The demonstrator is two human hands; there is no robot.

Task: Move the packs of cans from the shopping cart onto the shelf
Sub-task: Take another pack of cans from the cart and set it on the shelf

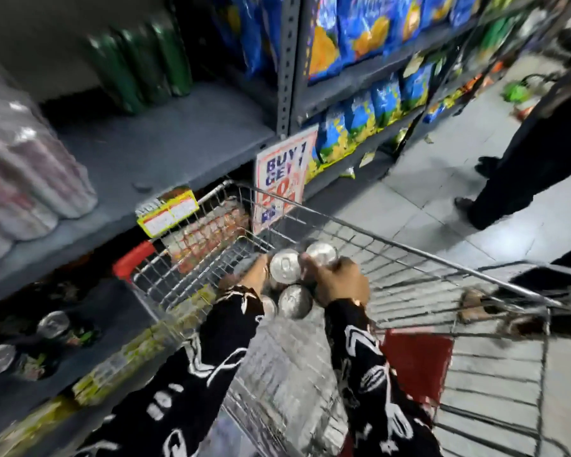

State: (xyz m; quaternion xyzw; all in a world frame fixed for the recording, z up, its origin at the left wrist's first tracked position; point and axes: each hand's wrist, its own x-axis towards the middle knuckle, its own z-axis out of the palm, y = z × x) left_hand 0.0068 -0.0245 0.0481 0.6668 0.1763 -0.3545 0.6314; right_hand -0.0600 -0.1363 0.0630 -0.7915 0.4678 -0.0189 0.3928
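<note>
A pack of cans (290,282) with silver tops sits upright in the wire shopping cart (409,255). My right hand (340,282) grips its right side, fingers curled over the top. On the pack's left side is my left hand (254,275), partly hidden behind the cans. More wrapped cans (290,374) lie lower in the cart between my sleeves. The grey shelf (152,150) is at upper left, with a wrapped pack of pale cans (23,173) lying on its left end and green cans (142,64) standing at the back.
A "Buy 1 Get 1" sign (284,179) and a yellow price tag (167,212) hang off the shelf edge. Blue snack bags (360,34) fill the shelves to the right. A person's dark legs (521,169) stand in the aisle at right. Dark cans (23,344) sit on the lower shelf.
</note>
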